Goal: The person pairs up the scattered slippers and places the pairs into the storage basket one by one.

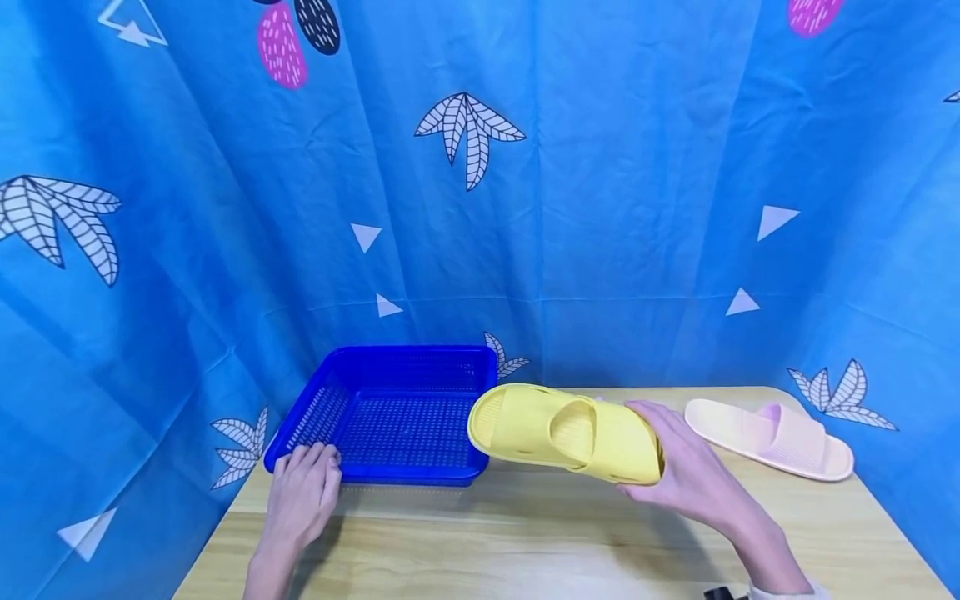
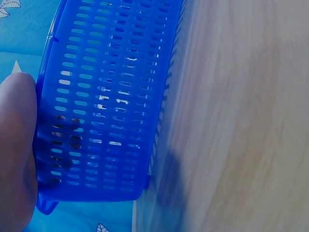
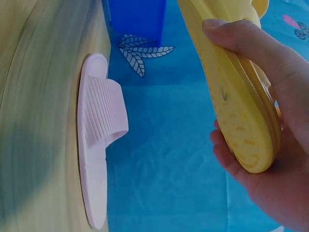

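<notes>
My right hand (image 1: 693, 467) grips a pair of yellow slippers (image 1: 525, 425), nested together, by their right end. Thumb and fingers lie on opposite sides of them. They hang above the table, their left end overlapping the basket's right edge in the head view. Fingers of my left hand (image 1: 300, 492) curl over the front left rim of a blue plastic basket (image 1: 408, 477), whose perforated wall (image 2: 111, 96) fills much of the left wrist view. Beyond the held pair, a pale pink slipper (image 3: 94, 145) rests on the table; in the head view the yellow pair mostly hides it.
Another pale pink slipper (image 1: 750, 433) lies at the table's back right, beside my right hand. The light wooden table (image 1: 510, 550) runs back to a blue patterned curtain (image 1: 622, 208), which also hangs along both sides.
</notes>
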The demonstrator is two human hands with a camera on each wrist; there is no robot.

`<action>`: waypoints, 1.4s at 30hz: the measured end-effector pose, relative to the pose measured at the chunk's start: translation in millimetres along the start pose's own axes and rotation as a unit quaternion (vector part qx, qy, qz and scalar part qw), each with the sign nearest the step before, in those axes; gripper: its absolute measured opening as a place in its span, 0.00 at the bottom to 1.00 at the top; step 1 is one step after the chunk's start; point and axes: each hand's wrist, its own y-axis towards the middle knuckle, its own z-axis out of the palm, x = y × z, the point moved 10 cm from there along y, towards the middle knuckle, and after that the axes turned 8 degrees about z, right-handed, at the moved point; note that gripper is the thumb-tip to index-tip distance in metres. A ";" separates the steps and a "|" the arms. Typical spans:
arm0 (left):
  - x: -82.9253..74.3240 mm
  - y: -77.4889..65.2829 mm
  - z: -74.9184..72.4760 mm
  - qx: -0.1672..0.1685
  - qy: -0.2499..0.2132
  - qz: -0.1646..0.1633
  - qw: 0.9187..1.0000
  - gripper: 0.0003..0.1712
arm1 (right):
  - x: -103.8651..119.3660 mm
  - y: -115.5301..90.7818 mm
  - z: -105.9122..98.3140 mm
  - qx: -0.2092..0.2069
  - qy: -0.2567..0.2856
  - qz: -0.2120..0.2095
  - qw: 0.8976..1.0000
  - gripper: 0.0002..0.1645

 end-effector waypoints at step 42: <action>0.7 0.3 -0.6 -0.001 -0.003 -0.003 1.000 0.13 | 27.2 49.0 45.0 0.064 0.051 0.042 0.996 0.62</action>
